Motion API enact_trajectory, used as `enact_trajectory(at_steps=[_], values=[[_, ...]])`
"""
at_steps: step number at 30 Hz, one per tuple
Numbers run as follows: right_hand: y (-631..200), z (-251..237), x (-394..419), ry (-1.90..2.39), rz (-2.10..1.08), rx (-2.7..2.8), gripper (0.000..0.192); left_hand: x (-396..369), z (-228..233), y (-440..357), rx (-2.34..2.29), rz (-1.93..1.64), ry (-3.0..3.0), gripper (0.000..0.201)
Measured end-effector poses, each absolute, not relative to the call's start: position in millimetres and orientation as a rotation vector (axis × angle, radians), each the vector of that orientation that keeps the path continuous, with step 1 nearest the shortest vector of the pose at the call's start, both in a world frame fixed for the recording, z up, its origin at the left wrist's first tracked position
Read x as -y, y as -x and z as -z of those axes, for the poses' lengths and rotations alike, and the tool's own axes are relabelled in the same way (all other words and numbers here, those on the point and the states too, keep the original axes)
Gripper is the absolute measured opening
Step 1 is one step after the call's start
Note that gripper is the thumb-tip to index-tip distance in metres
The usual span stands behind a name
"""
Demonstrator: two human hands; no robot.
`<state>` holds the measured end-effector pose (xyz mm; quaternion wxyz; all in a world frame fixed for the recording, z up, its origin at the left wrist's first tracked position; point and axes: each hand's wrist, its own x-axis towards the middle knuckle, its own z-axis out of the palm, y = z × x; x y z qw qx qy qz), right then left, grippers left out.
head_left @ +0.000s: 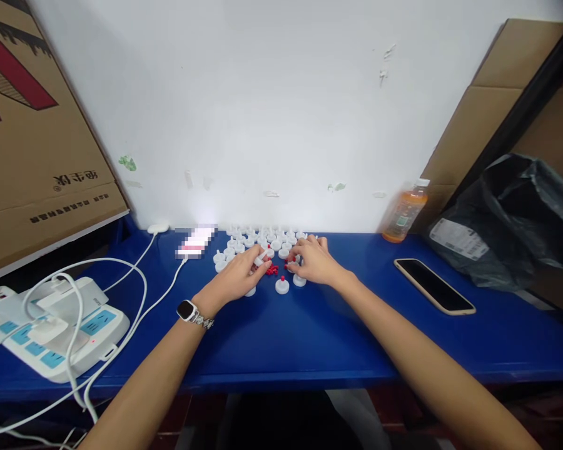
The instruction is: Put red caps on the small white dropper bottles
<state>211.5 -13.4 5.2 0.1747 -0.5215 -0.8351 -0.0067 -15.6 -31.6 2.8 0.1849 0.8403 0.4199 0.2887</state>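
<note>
My left hand (242,275), with a watch on its wrist, has its fingers closed around a white nozzle cap (261,257) tilted upward. Small red tips (273,270) lie in a loose pile between my two hands. My right hand (313,261) is curled just right of the pile, thumb and fingers pinched, with red showing at the fingertips; it seems to hold a small red tip. A white cap with a red tip (282,286) on it stands in front of the pile. Another white cap (299,280) sits under my right hand, partly hidden.
Many white nozzle caps (237,245) crowd the blue table (281,340) against the wall. A power strip (60,362) with cables lies left, near a lit phone (197,240). Rightward are an orange drink bottle (405,212), a dark phone (434,286) and a grey plastic bag (511,219).
</note>
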Motion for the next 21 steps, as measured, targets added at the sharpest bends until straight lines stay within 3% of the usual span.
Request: enact_trajectory(at_steps=[14,21], values=[[-201,2,9,1.364,0.085,2.350,0.016,30,1,13,-1.211,-0.766,-2.397,0.028],[-190,-1,13,0.946,-0.779,1.814,0.022,35,2,12,-1.158,-0.774,-2.330,0.038]])
